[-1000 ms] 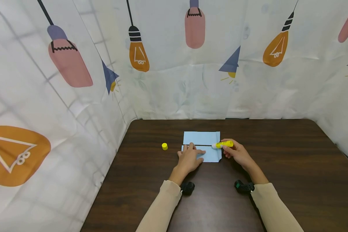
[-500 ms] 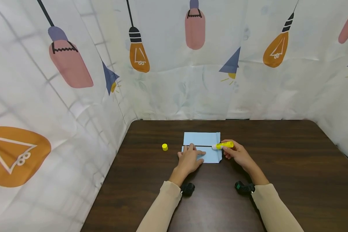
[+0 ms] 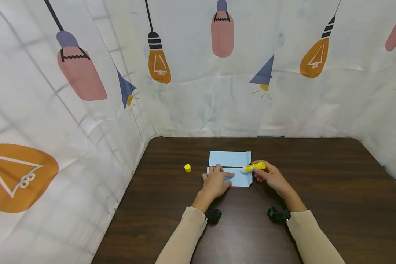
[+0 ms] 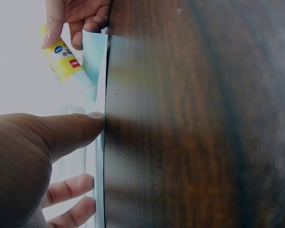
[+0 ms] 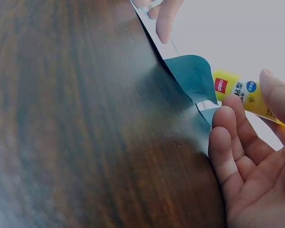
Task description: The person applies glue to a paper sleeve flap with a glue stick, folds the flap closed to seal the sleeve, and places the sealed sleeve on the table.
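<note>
A light blue folded paper [image 3: 230, 158] lies on the table, a dark gap running across its middle and a narrow flap [image 5: 191, 76] rising at its right end. My left hand [image 3: 214, 180] rests spread on the near half, thumb and fingertips pressing it down. In my right hand [image 3: 271, 175] I pinch a yellow glue stick [image 3: 255, 167] between thumb and fingers. Its pale tip points left and meets the near panel beside the right-hand fold. The left wrist view shows the glue stick [image 4: 65, 59] slanting down toward the paper.
A yellow cap [image 3: 187, 168] stands on the dark wooden table [image 3: 316, 176], left of the paper. Black wrist cameras [image 3: 213, 215] sit under both wrists. A white curtain [image 3: 191, 106] printed with lamps closes off the back and left side.
The glue stick's tip has shifted slightly toward me, from the gap onto the near panel. My left hand stays in place on the paper.
</note>
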Motion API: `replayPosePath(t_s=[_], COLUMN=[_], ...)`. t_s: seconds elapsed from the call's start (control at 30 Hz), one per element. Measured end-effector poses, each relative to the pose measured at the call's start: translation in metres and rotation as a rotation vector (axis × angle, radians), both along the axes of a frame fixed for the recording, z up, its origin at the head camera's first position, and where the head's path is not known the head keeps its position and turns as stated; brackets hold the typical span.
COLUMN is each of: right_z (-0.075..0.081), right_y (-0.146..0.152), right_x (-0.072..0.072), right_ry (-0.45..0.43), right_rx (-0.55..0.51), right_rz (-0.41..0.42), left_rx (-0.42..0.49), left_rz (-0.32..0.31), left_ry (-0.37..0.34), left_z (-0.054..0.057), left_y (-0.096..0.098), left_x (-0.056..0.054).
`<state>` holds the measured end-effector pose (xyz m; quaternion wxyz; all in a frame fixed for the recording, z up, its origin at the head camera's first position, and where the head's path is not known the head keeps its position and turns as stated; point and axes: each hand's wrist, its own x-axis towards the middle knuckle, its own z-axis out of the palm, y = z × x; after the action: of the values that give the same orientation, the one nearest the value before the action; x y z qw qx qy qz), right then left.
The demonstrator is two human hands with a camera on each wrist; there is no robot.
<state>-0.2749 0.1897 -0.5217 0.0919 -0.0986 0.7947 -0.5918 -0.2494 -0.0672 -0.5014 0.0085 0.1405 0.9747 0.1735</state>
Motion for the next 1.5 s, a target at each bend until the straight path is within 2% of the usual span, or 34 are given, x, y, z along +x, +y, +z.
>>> replayPosePath(t_s=[0.5,1.07,1.5], right_z=[0.0002,0.0010,0.0016], right_y=[0.0021,0.0055,0.0043], right_x=[0.0001,-0.0011,-0.0008], right_ry=[-0.029,-0.060,-0.051], right_rx=[0.002,0.008,0.003], right_rz=[0.021,0.008,0.012], left_rx=[-0.008,0.003,0.003], left_rz=[0.004,0.005,0.001], left_ry=[-0.002,0.003,0.008], left_z=[-0.0004,-0.0013,-0.0013], left_y=[0.0012,0.0024,0.0007], left_x=[-0.0003,-0.0005,-0.0011])
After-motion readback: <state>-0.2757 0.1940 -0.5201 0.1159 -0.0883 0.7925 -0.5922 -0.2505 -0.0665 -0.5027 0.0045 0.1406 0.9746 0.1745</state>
